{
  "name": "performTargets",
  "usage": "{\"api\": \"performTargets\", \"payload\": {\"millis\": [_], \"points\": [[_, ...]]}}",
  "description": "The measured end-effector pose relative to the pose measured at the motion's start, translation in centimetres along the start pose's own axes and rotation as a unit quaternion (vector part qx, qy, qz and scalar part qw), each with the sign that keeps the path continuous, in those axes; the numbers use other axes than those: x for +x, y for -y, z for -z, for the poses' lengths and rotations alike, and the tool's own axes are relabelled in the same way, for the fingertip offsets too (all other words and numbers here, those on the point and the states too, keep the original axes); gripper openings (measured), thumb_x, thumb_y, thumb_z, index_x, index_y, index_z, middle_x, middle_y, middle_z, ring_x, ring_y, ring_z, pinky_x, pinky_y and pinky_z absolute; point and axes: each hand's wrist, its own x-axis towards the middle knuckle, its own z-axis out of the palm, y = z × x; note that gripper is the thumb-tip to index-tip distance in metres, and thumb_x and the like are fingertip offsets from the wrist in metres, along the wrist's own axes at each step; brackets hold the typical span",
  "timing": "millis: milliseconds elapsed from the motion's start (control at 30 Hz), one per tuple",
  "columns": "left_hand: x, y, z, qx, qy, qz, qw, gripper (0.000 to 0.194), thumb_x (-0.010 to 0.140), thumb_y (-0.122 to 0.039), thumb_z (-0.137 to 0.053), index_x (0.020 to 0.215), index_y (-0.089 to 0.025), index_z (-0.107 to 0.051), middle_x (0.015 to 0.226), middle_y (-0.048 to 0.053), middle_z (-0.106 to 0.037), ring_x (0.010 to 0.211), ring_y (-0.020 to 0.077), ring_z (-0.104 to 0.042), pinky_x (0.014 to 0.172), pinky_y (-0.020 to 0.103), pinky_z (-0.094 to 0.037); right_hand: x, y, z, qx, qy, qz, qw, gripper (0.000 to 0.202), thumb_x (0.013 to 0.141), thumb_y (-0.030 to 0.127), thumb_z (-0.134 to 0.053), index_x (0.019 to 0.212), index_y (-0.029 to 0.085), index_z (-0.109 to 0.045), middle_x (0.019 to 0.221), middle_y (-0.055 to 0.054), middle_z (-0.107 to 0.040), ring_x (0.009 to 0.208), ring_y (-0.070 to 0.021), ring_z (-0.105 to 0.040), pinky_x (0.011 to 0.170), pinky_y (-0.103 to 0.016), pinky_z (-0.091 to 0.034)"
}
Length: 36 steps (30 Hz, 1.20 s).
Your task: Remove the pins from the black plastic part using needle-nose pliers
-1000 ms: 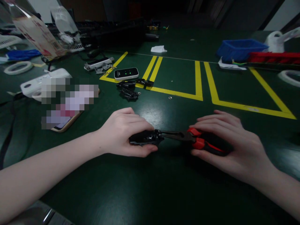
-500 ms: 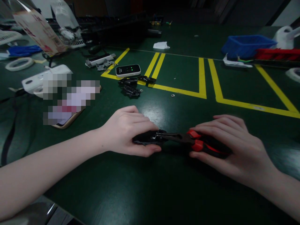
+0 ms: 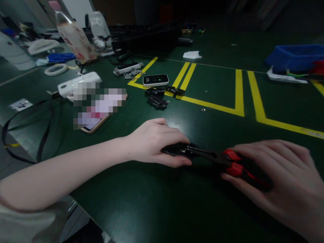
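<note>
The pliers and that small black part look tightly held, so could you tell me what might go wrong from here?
The left hand pinches the black part right where the nose of the pliers bites, so a slip could nip a fingertip. The right hand squeezes the red handles; the part could perhaps crack or spring loose. A loose piece might skid toward the black clips or the washer and get mixed up.

From the left hand (image 3: pixel 154 143), bare bench (image 3: pixel 162 202) lies open toward six o'clock. At twelve o'clock small black parts (image 3: pixel 158 98) lie scattered; at ten o'clock a phone (image 3: pixel 97 113) and black strap (image 3: pixel 43 138) block the way.
</note>
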Motion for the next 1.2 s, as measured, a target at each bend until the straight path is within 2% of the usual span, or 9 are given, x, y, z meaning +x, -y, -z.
{"api": "performTargets", "payload": {"millis": [100, 233, 333, 433, 600, 800, 1033, 1200], "points": [[0.1, 0.1, 0.1, 0.002, -0.001, -0.009, 1.000, 0.041, 0.103, -0.054, -0.061, 0.111, -0.016, -0.072, 0.092, 0.001, -0.079, 0.077, 0.0138, -0.071, 0.077, 0.030, -0.043, -0.2, -0.4, 0.0, -0.020, 0.005, 0.023, 1.000, 0.043, 0.099, 0.057, -0.057, 0.118, 0.018, -0.062, 0.095, -0.012, -0.073, 0.086, -0.0317, -0.067, 0.082, -0.048, -0.043], [-0.1, 0.0, 0.1, 0.013, -0.032, -0.001, 0.999, 0.042, 0.098, -0.055, -0.070, 0.112, -0.015, -0.073, 0.093, 0.001, -0.080, 0.078, 0.0134, -0.070, 0.078, 0.029, -0.043, -0.1, -0.5, 0.0, -0.017, 0.014, 0.023, 0.999, 0.041, 0.099, 0.058, -0.054, 0.116, 0.021, -0.061, 0.093, -0.010, -0.072, 0.082, -0.0299, -0.066, 0.078, -0.046, -0.042], [-0.2, 0.0, 0.0, 0.012, -0.036, 0.013, 0.999, 0.045, 0.097, -0.058, -0.070, 0.113, -0.017, -0.073, 0.091, 0.001, -0.080, 0.077, 0.0136, -0.070, 0.079, 0.029, -0.043, 0.0, -0.4, 0.0, -0.022, 0.017, 0.003, 1.000, 0.039, 0.101, 0.058, -0.052, 0.115, 0.023, -0.059, 0.092, -0.009, -0.070, 0.081, -0.0301, -0.065, 0.074, -0.045, -0.042], [-0.2, 0.1, 0.0, 0.019, -0.030, 0.010, 0.999, 0.048, 0.096, -0.062, -0.068, 0.115, -0.019, -0.073, 0.092, 0.001, -0.079, 0.077, 0.0140, -0.070, 0.080, 0.030, -0.043, 0.3, -0.3, 0.0, -0.021, 0.012, 0.013, 1.000, 0.037, 0.102, 0.058, -0.049, 0.113, 0.024, -0.058, 0.088, -0.009, -0.069, 0.079, -0.0299, -0.065, 0.072, -0.045, -0.043], [-0.1, 0.2, 0.2, -0.011, -0.024, 0.004, 1.000, 0.046, 0.096, -0.061, -0.069, 0.113, -0.018, -0.071, 0.095, 0.002, -0.079, 0.079, 0.0145, -0.070, 0.081, 0.031, -0.042, 0.4, -0.1, 0.0, -0.036, 0.006, 0.045, 0.998, 0.041, 0.103, 0.057, -0.047, 0.115, 0.019, -0.058, 0.089, -0.010, -0.071, 0.083, -0.0304, -0.067, 0.079, -0.046, -0.046], [0.0, 0.0, 0.4, -0.066, -0.011, -0.001, 0.998, 0.043, 0.094, -0.055, -0.075, 0.110, -0.016, -0.070, 0.097, 0.002, -0.079, 0.082, 0.0148, -0.071, 0.085, 0.031, -0.042, 0.5, 0.1, 0.0, -0.028, 0.004, 0.051, 0.998, 0.041, 0.103, 0.054, -0.049, 0.115, 0.016, -0.060, 0.091, -0.012, -0.072, 0.084, -0.0299, -0.067, 0.083, -0.047, -0.046], [-0.1, 0.0, 0.2, -0.076, -0.011, -0.005, 0.997, 0.042, 0.094, -0.053, -0.075, 0.109, -0.015, -0.072, 0.096, 0.001, -0.079, 0.081, 0.0142, -0.070, 0.082, 0.032, -0.042, 0.3, 0.3, 0.0, 0.027, 0.021, 0.011, 0.999, 0.037, 0.099, 0.047, -0.062, 0.123, 0.020, -0.060, 0.102, -0.011, -0.075, 0.092, -0.0312, -0.072, 0.092, -0.050, -0.049], [-0.1, 0.0, 0.4, -0.064, -0.024, -0.015, 0.998, 0.040, 0.092, -0.052, -0.078, 0.107, -0.015, -0.072, 0.096, 0.001, -0.079, 0.082, 0.0154, -0.070, 0.083, 0.033, -0.042, 0.2, 0.5, 0.3, 0.061, 0.014, -0.014, 0.998, 0.035, 0.099, 0.048, -0.060, 0.123, 0.022, -0.058, 0.100, -0.011, -0.075, 0.089, -0.0328, -0.072, 0.091, -0.058, -0.051]]}}
